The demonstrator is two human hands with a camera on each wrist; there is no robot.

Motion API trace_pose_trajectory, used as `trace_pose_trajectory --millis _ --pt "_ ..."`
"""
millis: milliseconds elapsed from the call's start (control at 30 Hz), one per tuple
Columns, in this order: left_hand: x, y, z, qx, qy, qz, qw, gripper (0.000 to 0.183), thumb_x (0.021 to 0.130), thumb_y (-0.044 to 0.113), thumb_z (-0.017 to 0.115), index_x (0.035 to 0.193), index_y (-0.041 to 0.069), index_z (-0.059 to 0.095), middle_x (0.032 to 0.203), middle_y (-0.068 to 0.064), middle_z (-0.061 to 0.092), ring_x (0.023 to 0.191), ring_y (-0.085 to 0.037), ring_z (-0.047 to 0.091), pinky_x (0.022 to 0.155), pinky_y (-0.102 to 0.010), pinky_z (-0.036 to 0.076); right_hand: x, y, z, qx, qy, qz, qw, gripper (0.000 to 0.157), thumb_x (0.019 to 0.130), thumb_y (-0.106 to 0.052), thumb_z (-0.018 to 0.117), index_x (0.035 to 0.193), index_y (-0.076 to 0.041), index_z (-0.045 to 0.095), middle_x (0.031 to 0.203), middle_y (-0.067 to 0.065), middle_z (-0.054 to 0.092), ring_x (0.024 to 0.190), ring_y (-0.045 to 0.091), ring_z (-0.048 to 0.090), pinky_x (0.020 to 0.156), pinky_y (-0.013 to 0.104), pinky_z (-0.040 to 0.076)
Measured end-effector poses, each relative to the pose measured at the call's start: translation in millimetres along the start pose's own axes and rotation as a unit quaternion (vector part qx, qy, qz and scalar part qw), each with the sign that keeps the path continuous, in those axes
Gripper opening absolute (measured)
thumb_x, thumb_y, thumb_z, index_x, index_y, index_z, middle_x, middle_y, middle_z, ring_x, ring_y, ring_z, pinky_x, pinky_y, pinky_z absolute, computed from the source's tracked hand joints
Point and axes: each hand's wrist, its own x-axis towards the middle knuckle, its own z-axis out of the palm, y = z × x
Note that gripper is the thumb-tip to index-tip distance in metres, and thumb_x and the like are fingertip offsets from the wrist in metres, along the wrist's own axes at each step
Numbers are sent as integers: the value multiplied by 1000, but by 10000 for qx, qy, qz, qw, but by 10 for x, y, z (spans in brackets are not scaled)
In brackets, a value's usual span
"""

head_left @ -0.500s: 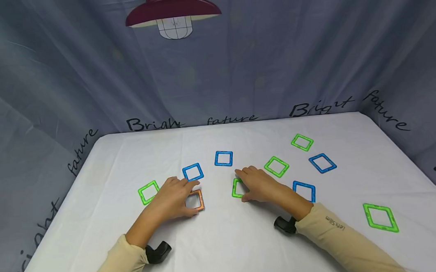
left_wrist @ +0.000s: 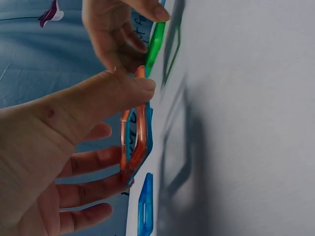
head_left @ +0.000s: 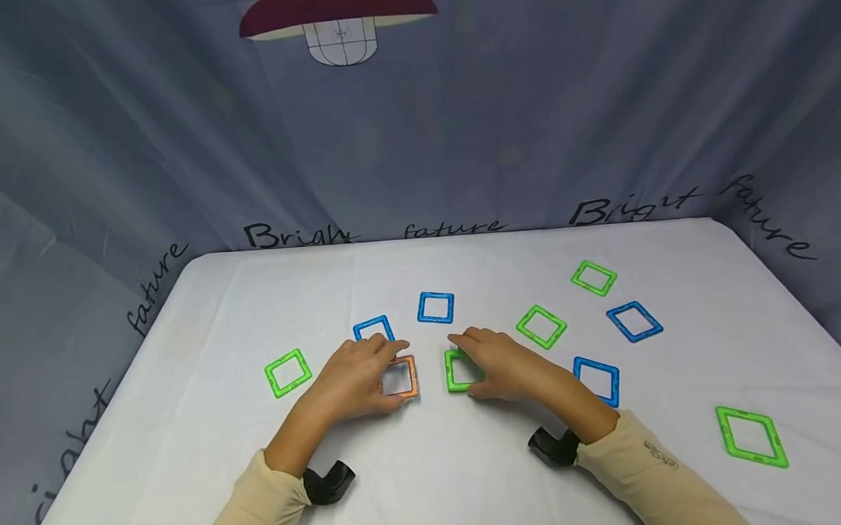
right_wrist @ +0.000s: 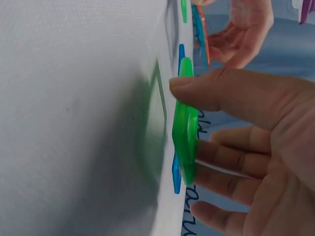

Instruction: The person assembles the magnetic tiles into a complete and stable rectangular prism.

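Observation:
My left hand [head_left: 358, 377] holds an orange square magnetic tile [head_left: 413, 376], an open frame, between thumb and fingers. In the left wrist view, a blue layer [left_wrist: 149, 129] lies flat against the underside of that orange tile [left_wrist: 142, 130]. My right hand [head_left: 507, 365] grips a green square tile [head_left: 450, 370] by its edges, thumb on the near side and fingers on the far side. Both held tiles are just above the tabletop, as their shadows show in the wrist views. A short gap separates them. A blue tile [head_left: 372, 324] lies right behind the left hand's fingers.
On the white tabletop [head_left: 431, 468] more square tiles lie flat: a green one [head_left: 270, 380] at left, a blue one [head_left: 436, 319] at the back middle, and several green and blue ones at right, including a blue tile [head_left: 615, 383] beside the right forearm. A grey printed curtain [head_left: 457, 149] hangs behind.
The left hand has carried the orange tile to the right, nearer the green one. My right hand has barely moved, still gripping the green tile. The head view has shifted slightly.

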Motion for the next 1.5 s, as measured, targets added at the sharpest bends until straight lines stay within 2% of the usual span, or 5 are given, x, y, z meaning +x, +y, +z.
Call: trace_pose_trajectory --millis 133,367,633,1500 --pt "8 26 11 -71 -95 61 9999 64 67 42 74 123 16 57 92 2 53 69 -10 43 65 -27 39 -53 -18 -38 -87 155 -286 9994 73 71 -21 77 133 -4 44 123 8 53 115 23 49 96 42 42" --pt "25 69 67 -194 99 474 9986 54 68 39 73 115 17 63 94 4 54 71 -7 44 62 -21 38 -89 -29 -32 -127 340 -626 9974 72 71 -22 77 133 -5 45 122 8 54 113 23 50 93 43 44" --pt "38 98 103 -250 58 466 9986 54 68 40 72 116 17 63 95 5 52 74 -6 45 62 -20 38 -101 -54 -1 -115 443 -878 9951 74 69 -22 79 133 -6 44 118 7 56 107 22 52 88 42 46" --pt "23 144 126 -219 22 588 9980 53 69 40 72 115 16 63 96 4 52 77 -8 46 64 -22 40 -128 -118 49 -255 254 -966 9947 73 71 -24 77 134 -9 44 115 5 55 105 19 51 85 42 43"
